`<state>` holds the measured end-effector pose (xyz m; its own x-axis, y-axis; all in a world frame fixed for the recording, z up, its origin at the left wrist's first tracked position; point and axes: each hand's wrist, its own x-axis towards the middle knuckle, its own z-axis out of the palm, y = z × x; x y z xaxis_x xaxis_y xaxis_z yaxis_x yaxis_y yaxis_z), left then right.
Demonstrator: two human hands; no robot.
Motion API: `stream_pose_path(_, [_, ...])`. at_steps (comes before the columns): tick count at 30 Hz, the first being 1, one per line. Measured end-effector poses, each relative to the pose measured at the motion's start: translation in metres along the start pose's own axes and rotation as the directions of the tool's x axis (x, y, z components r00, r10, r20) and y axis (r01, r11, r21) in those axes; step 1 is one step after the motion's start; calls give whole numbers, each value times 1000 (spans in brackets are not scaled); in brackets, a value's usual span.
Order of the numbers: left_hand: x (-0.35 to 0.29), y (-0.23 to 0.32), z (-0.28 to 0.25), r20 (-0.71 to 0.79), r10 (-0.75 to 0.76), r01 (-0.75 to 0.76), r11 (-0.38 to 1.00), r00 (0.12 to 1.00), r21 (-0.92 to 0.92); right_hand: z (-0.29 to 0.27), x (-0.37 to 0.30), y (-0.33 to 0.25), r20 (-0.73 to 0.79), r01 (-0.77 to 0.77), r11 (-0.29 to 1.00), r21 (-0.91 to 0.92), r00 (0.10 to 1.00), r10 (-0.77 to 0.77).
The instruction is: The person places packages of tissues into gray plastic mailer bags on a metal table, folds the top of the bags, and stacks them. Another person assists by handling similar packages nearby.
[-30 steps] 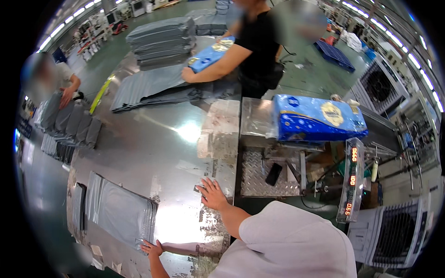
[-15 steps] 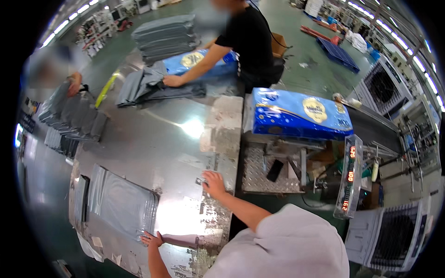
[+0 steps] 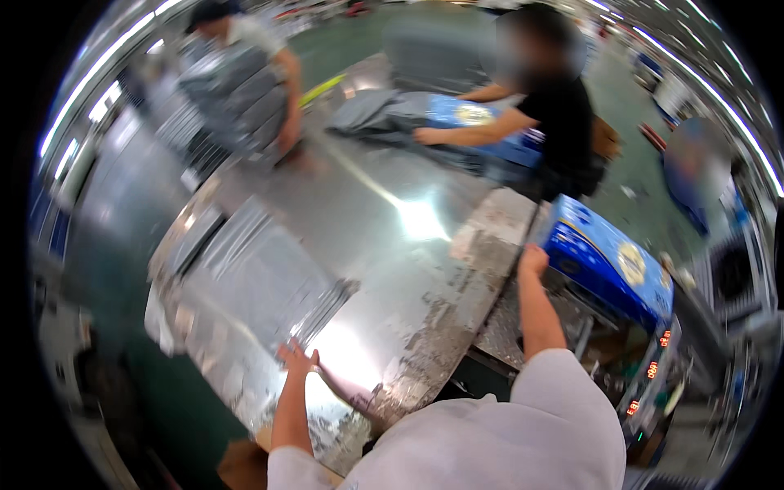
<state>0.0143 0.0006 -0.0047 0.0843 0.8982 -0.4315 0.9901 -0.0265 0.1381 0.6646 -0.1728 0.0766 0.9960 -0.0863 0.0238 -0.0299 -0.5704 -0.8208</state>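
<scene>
My left hand (image 3: 296,357) lies with fingers spread at the near right corner of a stack of flat grey plastic bags (image 3: 261,269) on the metal table (image 3: 384,286). My right hand (image 3: 533,260) is closed at the left end of a blue plastic-wrapped pack (image 3: 612,261), beyond the table's right edge; motion blur softens its fingertips. The pack lies on its side, its lighter blue face with a cream emblem turned up.
Across the table a co-worker in black (image 3: 563,122) handles a grey bag (image 3: 380,114) and another blue pack (image 3: 482,122). At far left another person carries a grey bundle (image 3: 237,98). A red-digit display (image 3: 651,371) stands near the pack's right end.
My right hand has left the tabletop and reached the blue pack's end. My left hand stays by the grey bags. The view has turned; the person at left now holds the bundle against the body.
</scene>
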Motion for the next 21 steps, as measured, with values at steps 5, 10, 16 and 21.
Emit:
stream_pose_path(5, [-27,12,-26,-66,-71,71,997,995,-16,4,-15,-11,-194,-130,990,-48,974,119])
stream_pose_path(10, [-31,9,-32,-205,25,-14,998,978,57,-2,37,13,27,-262,964,42,965,261])
stream_pose_path(16, [-20,-7,-38,-271,189,-165,980,944,111,-14,95,20,36,-170,948,-270,982,186])
stream_pose_path(21, [-24,-17,-33,-306,166,-147,985,938,85,-42,7,9,301,369,877,-306,912,-279])
